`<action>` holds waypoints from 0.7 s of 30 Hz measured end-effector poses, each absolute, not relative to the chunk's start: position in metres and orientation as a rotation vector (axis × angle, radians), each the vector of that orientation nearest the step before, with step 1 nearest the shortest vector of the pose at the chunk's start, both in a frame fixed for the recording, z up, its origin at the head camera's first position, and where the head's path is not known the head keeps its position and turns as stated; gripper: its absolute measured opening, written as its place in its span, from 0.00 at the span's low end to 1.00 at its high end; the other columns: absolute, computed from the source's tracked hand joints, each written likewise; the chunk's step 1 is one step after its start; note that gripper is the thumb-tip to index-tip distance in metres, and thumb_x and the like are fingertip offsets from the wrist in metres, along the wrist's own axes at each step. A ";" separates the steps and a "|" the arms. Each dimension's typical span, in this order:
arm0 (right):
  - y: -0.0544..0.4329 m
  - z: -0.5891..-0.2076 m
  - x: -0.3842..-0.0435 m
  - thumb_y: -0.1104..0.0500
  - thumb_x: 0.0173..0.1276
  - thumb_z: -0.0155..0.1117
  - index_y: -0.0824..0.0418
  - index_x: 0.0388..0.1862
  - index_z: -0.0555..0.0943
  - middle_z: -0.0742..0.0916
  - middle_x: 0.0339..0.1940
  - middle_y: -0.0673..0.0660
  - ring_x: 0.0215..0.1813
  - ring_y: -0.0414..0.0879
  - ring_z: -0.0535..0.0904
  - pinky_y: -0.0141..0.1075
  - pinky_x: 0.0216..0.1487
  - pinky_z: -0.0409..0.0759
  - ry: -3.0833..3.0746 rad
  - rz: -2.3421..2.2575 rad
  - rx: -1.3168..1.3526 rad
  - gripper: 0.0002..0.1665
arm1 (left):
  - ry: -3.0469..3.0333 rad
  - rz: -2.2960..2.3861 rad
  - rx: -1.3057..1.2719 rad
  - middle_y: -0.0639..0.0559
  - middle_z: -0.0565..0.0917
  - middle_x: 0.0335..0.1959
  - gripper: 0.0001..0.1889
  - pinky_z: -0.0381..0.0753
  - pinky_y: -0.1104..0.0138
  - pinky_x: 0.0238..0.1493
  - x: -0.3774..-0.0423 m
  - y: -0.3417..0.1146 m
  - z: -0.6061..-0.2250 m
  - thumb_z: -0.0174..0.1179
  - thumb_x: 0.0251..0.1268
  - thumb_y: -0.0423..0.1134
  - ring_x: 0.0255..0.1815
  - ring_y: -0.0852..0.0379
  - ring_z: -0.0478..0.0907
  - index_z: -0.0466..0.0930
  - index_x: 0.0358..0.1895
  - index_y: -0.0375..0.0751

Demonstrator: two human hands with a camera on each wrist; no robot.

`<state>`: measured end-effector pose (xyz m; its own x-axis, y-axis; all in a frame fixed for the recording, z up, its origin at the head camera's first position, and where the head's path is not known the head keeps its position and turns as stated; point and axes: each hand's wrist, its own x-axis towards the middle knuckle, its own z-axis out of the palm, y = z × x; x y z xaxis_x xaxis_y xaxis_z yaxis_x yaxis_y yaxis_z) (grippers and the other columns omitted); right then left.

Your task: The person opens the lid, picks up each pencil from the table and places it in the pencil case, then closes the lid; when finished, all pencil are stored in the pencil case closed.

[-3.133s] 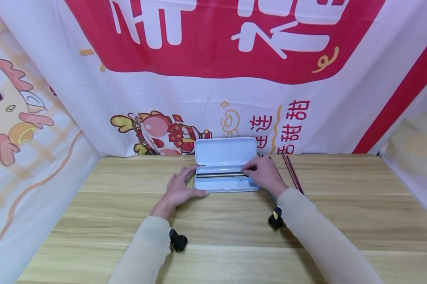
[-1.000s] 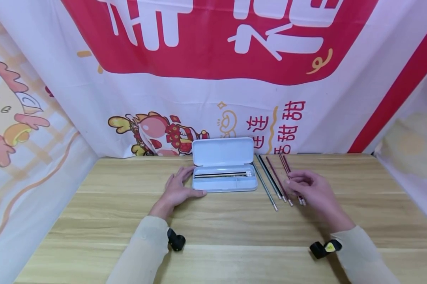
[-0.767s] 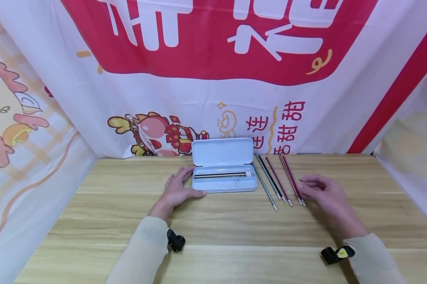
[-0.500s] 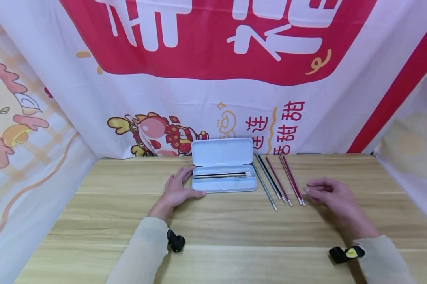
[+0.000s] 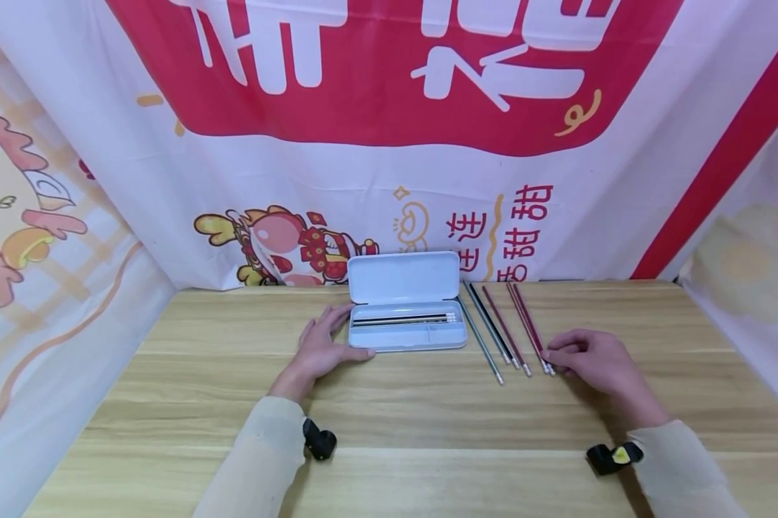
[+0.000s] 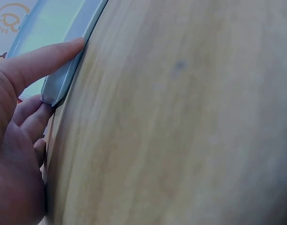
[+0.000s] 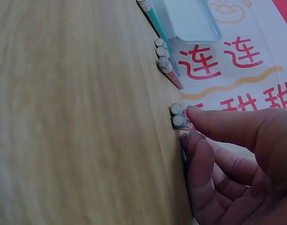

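A light blue pencil case (image 5: pixel 389 337) stands with its lid raised at the back of the table. Several black-striped pencils (image 5: pixel 398 319) lie in its long compartment. My left hand (image 5: pixel 321 354) braces the case's left end, thumb straight along the front edge (image 6: pixel 85 43) and fingers at the left side. Two dark red pencils (image 5: pixel 526 316) lie together to the right. My right hand (image 5: pixel 589 356) is at their eraser ends (image 7: pixel 178 121), its thumb and forefinger tips close around them with a gap between. The hand's other fingers are loosely bent.
Between the case and the red pair lie a green pencil (image 5: pixel 482 345), dark pencils (image 5: pixel 491 324) and another dark red pencil (image 5: pixel 505 327). A printed cloth (image 5: pixel 389 187) hangs along the table's back edge (image 5: pixel 609 281).
My right hand has gone from the case to the pencils on the right, drawn away from them, then come back to the red pair's ends. The left hand stays at the case.
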<state>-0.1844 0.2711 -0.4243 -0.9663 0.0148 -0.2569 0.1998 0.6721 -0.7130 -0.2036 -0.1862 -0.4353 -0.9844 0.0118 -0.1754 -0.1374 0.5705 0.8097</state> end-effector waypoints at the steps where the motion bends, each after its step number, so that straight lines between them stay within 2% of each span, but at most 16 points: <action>1: 0.271 -0.424 -0.185 0.47 0.77 0.71 0.65 0.58 0.85 0.89 0.46 0.59 0.43 0.49 0.82 0.33 0.36 0.82 2.668 -1.160 0.172 0.24 | 2.639 1.381 -0.105 0.49 0.65 0.87 0.51 0.23 0.47 0.91 -0.204 -0.186 -0.435 0.83 0.56 0.50 0.94 0.45 0.34 0.65 0.83 0.57; 14: 0.272 -0.424 -0.187 0.53 0.76 0.71 0.68 0.55 0.86 0.90 0.39 0.58 0.38 0.46 0.84 0.33 0.34 0.84 2.677 -1.155 0.138 0.20 | 2.630 1.398 -0.114 0.50 0.65 0.87 0.51 0.22 0.48 0.91 -0.204 -0.185 -0.436 0.83 0.55 0.49 0.94 0.47 0.33 0.65 0.83 0.58; 21: 0.276 -0.418 -0.186 0.52 0.77 0.69 0.68 0.55 0.85 0.89 0.42 0.62 0.38 0.49 0.83 0.36 0.37 0.85 2.685 -1.067 0.199 0.20 | 2.631 1.397 -0.118 0.50 0.65 0.87 0.51 0.23 0.48 0.92 -0.204 -0.186 -0.437 0.83 0.55 0.50 0.94 0.47 0.33 0.65 0.83 0.59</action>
